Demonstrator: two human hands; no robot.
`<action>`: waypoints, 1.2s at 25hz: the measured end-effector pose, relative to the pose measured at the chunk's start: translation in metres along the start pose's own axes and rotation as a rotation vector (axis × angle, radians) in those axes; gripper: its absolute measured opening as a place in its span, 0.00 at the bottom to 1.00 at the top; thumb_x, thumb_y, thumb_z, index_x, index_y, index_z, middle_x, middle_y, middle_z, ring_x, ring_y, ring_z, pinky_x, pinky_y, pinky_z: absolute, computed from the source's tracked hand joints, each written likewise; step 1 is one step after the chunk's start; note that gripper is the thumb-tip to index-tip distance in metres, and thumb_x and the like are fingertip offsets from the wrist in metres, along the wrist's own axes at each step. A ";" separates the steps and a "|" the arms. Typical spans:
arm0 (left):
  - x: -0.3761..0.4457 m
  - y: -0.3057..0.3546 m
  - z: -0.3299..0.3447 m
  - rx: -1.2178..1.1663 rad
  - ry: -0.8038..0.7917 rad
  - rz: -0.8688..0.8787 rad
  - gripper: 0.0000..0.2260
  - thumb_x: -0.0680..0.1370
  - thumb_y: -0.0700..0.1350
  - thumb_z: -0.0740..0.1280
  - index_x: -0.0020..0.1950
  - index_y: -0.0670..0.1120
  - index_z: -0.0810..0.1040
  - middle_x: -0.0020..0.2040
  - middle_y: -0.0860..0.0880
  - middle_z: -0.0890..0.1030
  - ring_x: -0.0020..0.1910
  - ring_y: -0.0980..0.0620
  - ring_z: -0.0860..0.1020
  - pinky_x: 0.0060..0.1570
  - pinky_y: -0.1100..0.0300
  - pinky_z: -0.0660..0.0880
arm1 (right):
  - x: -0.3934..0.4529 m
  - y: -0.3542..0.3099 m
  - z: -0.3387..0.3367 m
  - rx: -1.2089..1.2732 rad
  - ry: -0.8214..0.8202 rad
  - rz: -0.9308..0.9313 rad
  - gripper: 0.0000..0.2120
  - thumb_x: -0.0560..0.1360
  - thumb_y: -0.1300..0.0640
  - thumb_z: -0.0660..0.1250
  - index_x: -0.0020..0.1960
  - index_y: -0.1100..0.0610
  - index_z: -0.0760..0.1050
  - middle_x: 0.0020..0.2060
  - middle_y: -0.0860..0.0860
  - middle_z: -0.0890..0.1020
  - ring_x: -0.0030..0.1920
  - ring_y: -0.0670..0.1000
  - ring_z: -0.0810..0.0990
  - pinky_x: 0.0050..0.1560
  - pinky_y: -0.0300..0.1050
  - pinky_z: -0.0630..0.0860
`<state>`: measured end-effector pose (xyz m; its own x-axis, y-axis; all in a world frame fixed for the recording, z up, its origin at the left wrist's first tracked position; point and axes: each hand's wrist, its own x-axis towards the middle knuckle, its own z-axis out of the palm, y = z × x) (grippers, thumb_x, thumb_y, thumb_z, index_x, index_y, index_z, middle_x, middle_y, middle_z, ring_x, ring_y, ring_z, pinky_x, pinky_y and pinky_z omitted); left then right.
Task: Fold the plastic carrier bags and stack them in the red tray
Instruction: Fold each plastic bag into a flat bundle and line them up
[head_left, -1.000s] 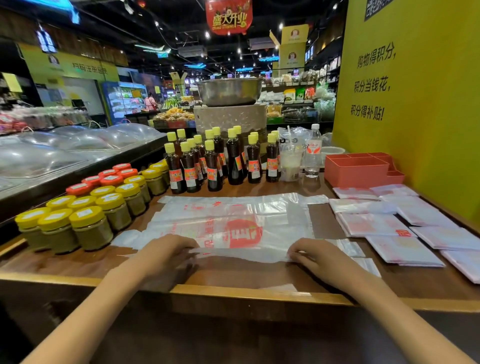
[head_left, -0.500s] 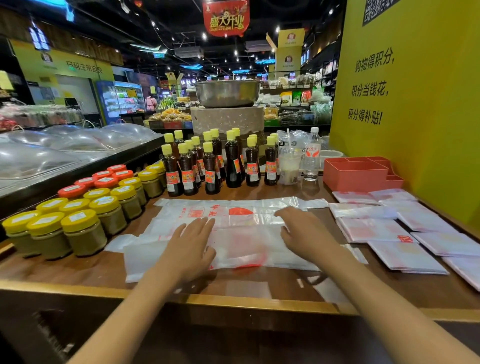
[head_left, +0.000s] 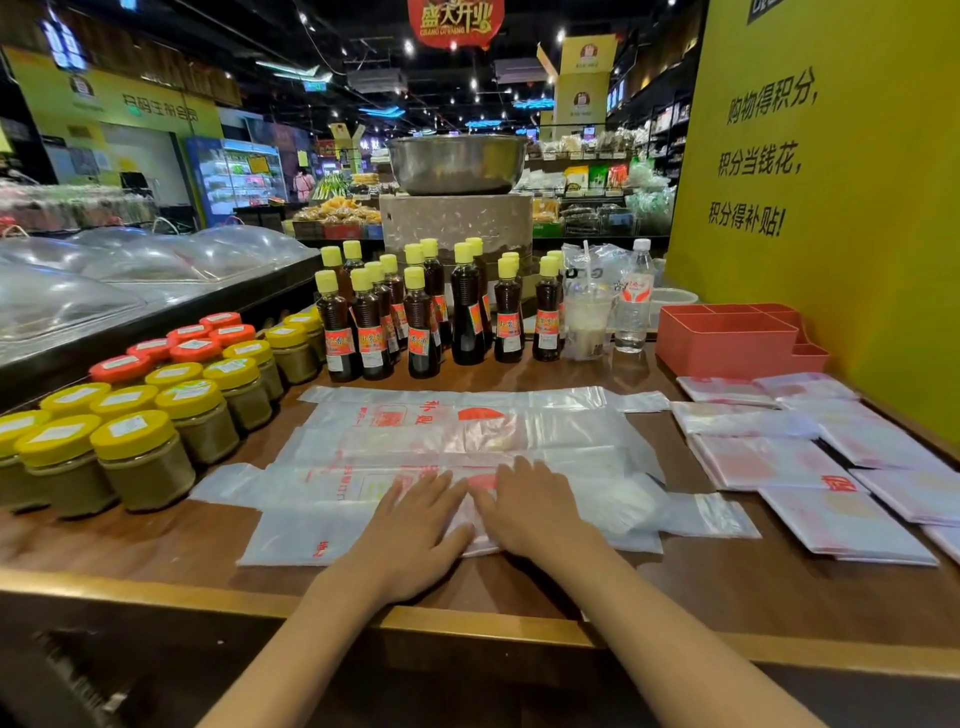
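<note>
Left hand (head_left: 415, 525) and right hand (head_left: 530, 512), fingers flat, press carrier bag (head_left: 332, 525) near counter (head_left: 727, 587) front edge, gripping nothing. Slick film may slide, skewing the fold.

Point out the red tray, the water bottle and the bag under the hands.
red tray (head_left: 722, 343), head view, on its front wall.
water bottle (head_left: 635, 301), head view, on its labelled body.
bag (head_left: 332, 519), head view, on the flat plastic left of the hands.

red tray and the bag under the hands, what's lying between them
In the head view, folded bags lie on the table between the red tray and the flat bag both hands press.
</note>
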<state>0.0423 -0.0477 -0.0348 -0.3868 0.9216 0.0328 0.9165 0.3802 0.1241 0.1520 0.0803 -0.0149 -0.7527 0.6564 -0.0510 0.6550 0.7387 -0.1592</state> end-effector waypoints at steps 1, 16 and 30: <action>0.000 0.000 -0.001 -0.004 0.001 0.000 0.27 0.84 0.61 0.47 0.82 0.57 0.46 0.82 0.54 0.45 0.80 0.56 0.42 0.77 0.51 0.35 | 0.006 0.006 -0.004 0.014 -0.050 0.050 0.34 0.83 0.36 0.46 0.79 0.57 0.58 0.79 0.58 0.59 0.78 0.63 0.57 0.76 0.60 0.56; -0.007 0.012 -0.012 -0.119 0.026 0.062 0.31 0.79 0.69 0.52 0.80 0.60 0.51 0.81 0.59 0.50 0.80 0.57 0.47 0.77 0.53 0.42 | -0.033 0.083 -0.047 0.002 0.375 -0.116 0.24 0.84 0.47 0.53 0.78 0.55 0.62 0.77 0.53 0.65 0.76 0.54 0.62 0.77 0.51 0.55; -0.037 -0.030 -0.039 -0.076 -0.193 0.012 0.37 0.76 0.72 0.57 0.81 0.61 0.50 0.81 0.58 0.49 0.80 0.54 0.51 0.77 0.53 0.49 | -0.052 0.110 0.002 0.030 0.143 -0.103 0.35 0.81 0.33 0.47 0.82 0.49 0.52 0.82 0.47 0.51 0.81 0.47 0.45 0.80 0.55 0.38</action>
<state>0.0252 -0.0967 -0.0012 -0.3424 0.9266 -0.1553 0.9079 0.3689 0.1991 0.2634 0.1267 -0.0313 -0.7972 0.5941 0.1073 0.5709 0.7997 -0.1861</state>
